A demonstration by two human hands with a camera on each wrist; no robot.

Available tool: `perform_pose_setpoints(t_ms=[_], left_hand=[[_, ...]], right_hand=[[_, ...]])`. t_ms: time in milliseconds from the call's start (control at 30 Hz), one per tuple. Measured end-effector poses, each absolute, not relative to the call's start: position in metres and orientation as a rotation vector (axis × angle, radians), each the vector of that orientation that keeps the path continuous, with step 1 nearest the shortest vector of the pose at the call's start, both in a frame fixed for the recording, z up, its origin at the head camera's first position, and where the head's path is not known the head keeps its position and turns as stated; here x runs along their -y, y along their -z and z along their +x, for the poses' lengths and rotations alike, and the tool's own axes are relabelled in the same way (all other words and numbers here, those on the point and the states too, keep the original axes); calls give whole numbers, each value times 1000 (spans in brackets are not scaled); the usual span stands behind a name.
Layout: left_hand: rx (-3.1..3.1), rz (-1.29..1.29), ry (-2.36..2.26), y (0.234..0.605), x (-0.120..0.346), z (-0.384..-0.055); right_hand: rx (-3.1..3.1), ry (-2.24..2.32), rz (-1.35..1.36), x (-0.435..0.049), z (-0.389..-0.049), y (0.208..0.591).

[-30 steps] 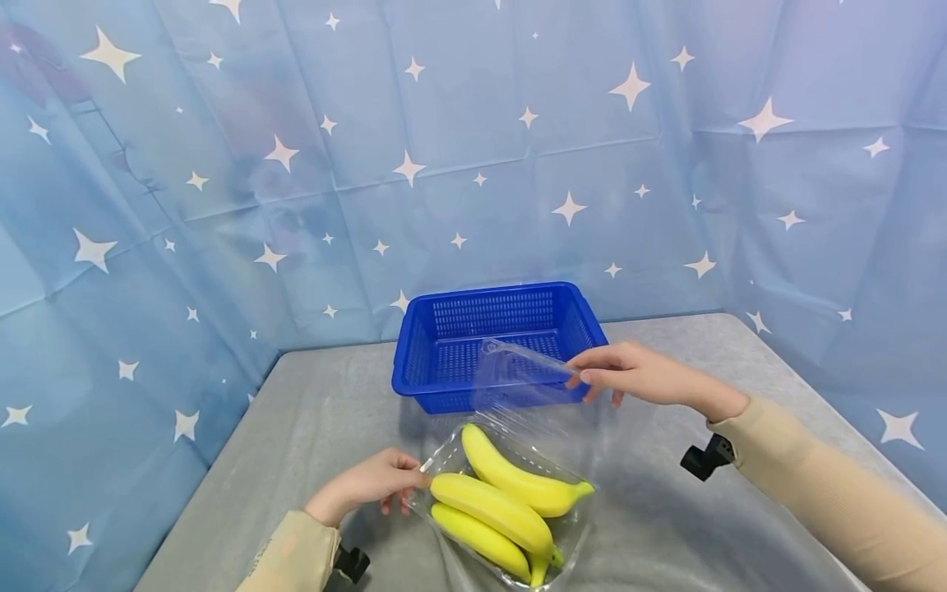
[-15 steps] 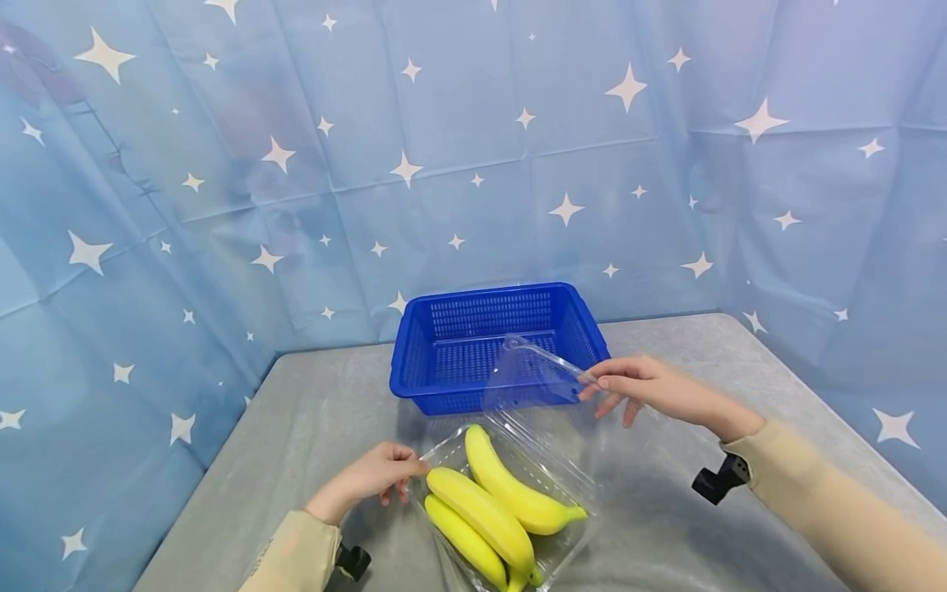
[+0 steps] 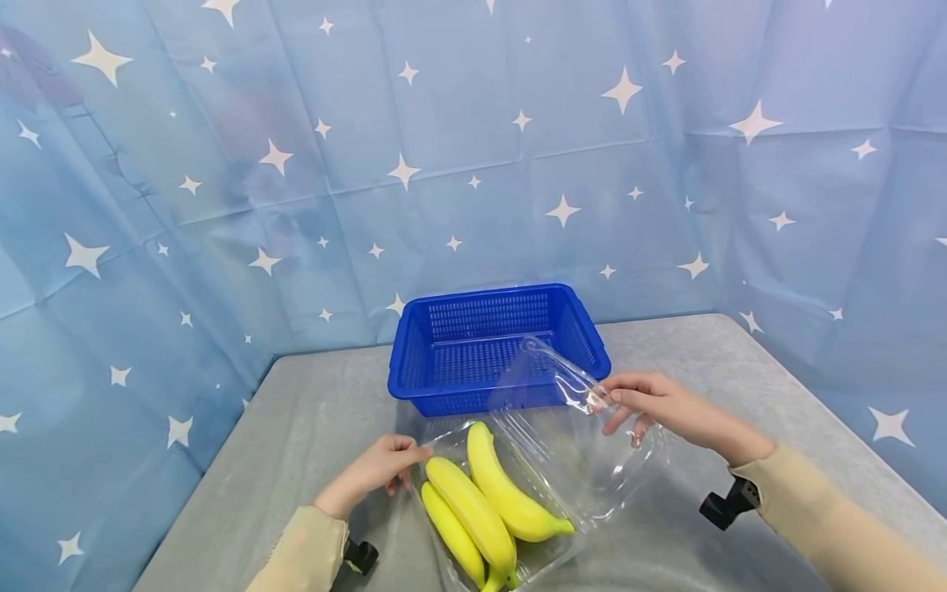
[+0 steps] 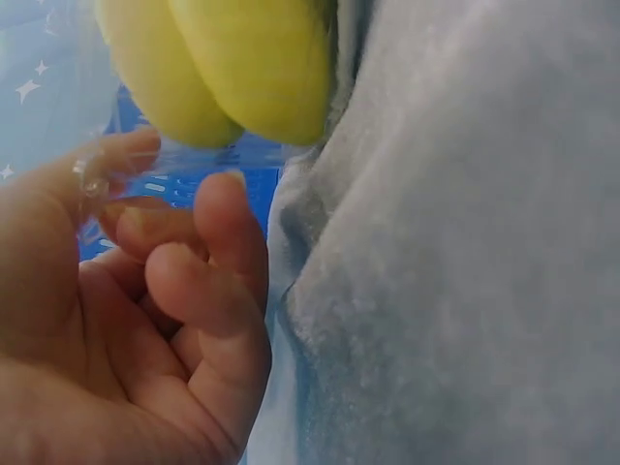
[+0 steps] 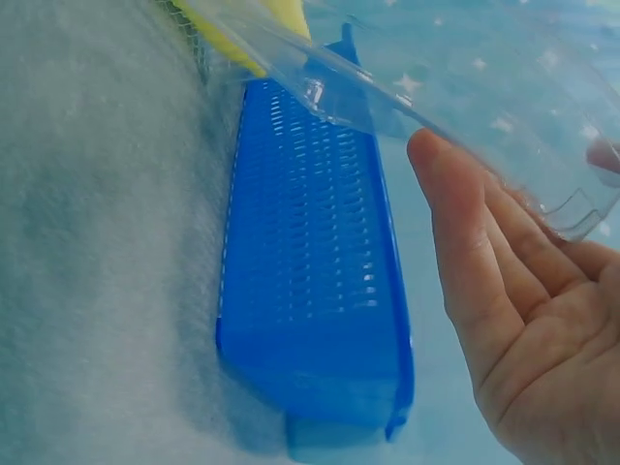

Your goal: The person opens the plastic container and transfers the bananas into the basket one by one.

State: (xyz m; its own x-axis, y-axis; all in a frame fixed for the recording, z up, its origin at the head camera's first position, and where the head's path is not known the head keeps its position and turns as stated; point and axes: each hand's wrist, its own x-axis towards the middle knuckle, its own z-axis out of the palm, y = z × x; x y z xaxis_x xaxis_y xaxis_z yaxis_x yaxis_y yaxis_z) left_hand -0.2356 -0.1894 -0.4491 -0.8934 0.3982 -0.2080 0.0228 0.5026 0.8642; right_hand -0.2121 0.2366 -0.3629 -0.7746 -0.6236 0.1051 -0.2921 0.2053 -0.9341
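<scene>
- Left hand [image 3: 380, 466] pinches the left corner of the clear plastic container [image 3: 549, 561] between thumb and forefinger, its other fingers loosely curled below the rim; a beige sleeve [image 3: 305, 549] and a small black device [image 3: 362, 557] sit at the wrist.
- Three yellow bananas [image 3: 473, 501] lie side by side inside the container, stems pointing toward the near side; whether its base rests flat is hard to tell.
- Right hand [image 3: 662, 407] grasps the edge of the clear lid [image 3: 577, 448], thumb on one face and fingers on the other; another black device [image 3: 728, 503] is on that wrist.
- Lid stands raised and tilted, meeting the container along its right side.
- Blue basket [image 3: 462, 404], with slotted walls, stands just beyond the container, partly seen through the lid.
- Grey cloth-like surface [image 3: 318, 415] lies beneath everything.
- Light blue curtain [image 3: 459, 123] with white four-pointed stars hangs behind, creased and folded.
</scene>
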Motion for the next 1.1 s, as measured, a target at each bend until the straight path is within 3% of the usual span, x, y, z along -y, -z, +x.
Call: perform_pose_setpoints(t_ms=[1100], left_hand=[[-2490, 174, -1466, 460, 173, -262]], right_hand=[[-2017, 1596, -747, -268, -197, 410]])
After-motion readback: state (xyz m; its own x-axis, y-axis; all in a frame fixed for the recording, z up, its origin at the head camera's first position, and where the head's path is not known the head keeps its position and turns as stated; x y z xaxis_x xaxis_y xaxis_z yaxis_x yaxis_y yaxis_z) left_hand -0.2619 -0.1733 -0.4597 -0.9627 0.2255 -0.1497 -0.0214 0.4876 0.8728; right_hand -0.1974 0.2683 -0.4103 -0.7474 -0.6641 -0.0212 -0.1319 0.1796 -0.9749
